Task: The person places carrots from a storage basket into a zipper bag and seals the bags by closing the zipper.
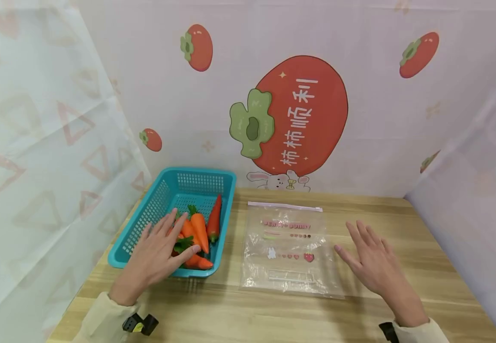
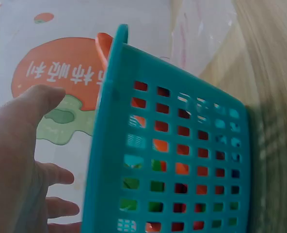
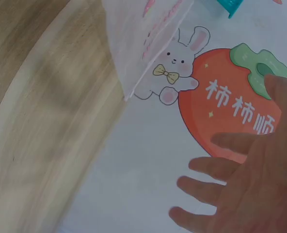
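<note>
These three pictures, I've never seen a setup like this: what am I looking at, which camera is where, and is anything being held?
No machine here: a person works with two bare hands. The big picture comes from a camera on the head, looking down at a wooden table. The other two come from cameras on each wrist.

On the table stands a teal basket with toy carrots in it, and beside it lies a clear zip bag, flat.

The left hand reaches into the basket with fingers spread over the carrots; no grip is visible. The right hand hovers open just right of the bag and holds nothing. The left wrist view shows the basket's wall up close.
</note>
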A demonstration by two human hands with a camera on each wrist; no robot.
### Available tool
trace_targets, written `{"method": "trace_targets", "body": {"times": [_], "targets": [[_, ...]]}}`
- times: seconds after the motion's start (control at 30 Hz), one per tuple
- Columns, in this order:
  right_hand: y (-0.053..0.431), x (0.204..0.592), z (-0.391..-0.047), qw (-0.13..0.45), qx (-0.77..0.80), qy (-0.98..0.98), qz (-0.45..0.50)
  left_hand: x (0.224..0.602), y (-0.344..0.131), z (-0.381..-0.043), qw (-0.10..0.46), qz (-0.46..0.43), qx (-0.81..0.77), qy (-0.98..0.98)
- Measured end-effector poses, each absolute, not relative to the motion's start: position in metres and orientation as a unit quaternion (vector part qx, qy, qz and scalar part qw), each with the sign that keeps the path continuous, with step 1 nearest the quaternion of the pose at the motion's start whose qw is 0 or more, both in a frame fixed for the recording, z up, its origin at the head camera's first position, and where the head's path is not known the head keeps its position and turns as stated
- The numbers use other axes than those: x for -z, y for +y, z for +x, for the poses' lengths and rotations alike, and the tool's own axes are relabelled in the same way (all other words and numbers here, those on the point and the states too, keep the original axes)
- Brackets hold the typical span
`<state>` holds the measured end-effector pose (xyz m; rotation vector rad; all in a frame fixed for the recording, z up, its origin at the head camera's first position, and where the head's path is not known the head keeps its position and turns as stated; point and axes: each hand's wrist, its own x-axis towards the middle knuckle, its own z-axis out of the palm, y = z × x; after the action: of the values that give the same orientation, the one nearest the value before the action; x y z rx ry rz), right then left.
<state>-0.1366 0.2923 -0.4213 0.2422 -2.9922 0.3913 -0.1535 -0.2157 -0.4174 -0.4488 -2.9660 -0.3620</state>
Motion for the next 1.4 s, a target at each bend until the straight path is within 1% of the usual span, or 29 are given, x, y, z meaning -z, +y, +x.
{"method": "trace_targets", "body": {"times": [0.2, 0.37, 0.53, 0.77, 0.9, 1.13, 1.4], "targets": [[0.294, 0.421, -0.141, 0.024, -0.214, -0.971, 0.102, 0.408, -0.212, -0.153, -0.001, -0.162, 0.227, -0.960], [0.301, 0.418, -0.157, 0.005, -0.261, -0.960, 0.104, 0.392, -0.205, -0.167, -0.042, -0.192, 0.280, -0.940], [0.311, 0.411, -0.177, -0.011, -0.272, -0.957, 0.101, 0.372, -0.194, -0.191, -0.076, -0.207, 0.306, -0.926], [0.321, 0.399, -0.210, -0.056, -0.285, -0.953, 0.089, 0.345, -0.160, -0.233, -0.158, -0.205, 0.352, -0.900], [0.322, 0.397, -0.228, -0.069, -0.280, -0.954, 0.086, 0.335, -0.136, -0.255, -0.167, -0.194, 0.320, -0.912], [0.321, 0.398, -0.251, -0.116, -0.273, -0.953, 0.060, 0.337, -0.100, -0.293, -0.188, -0.177, 0.332, -0.907], [0.315, 0.400, -0.269, -0.144, -0.266, -0.953, 0.027, 0.359, -0.073, -0.317, -0.222, -0.134, 0.333, -0.907]]}}
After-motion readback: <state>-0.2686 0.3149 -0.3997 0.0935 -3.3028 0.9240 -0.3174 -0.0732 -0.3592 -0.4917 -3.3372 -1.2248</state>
